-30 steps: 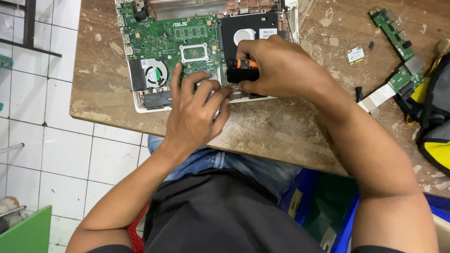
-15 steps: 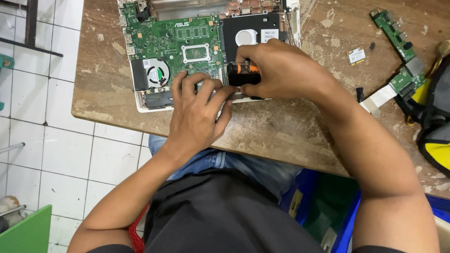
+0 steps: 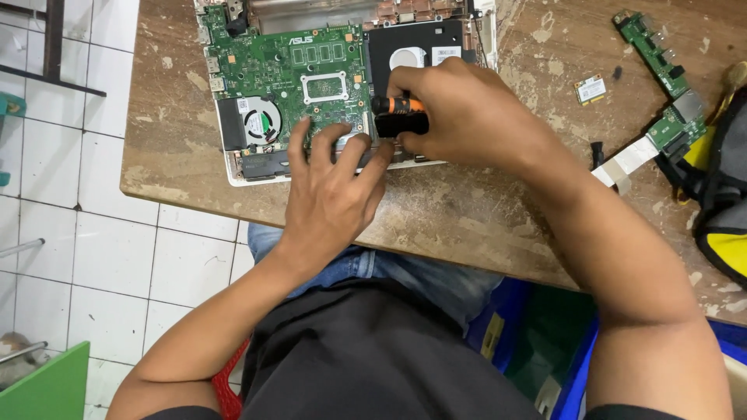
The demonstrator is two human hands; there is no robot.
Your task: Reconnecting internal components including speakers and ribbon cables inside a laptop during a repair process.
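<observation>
Green circuit board (image 3: 288, 70); orange-black screwdriver (image 3: 398, 114); brown worn table (image 3: 467, 210).

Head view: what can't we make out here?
- Screwdriver tip: hidden under the right hand; only the orange and black handle shows.
- What the tip meets on the opened laptop: covered by both hands.
- Laptop's far end: cut off by the top edge.
- Board area under the left hand: covered by its fingers.
- Yellow and black bag: cut off by the right edge.
</observation>
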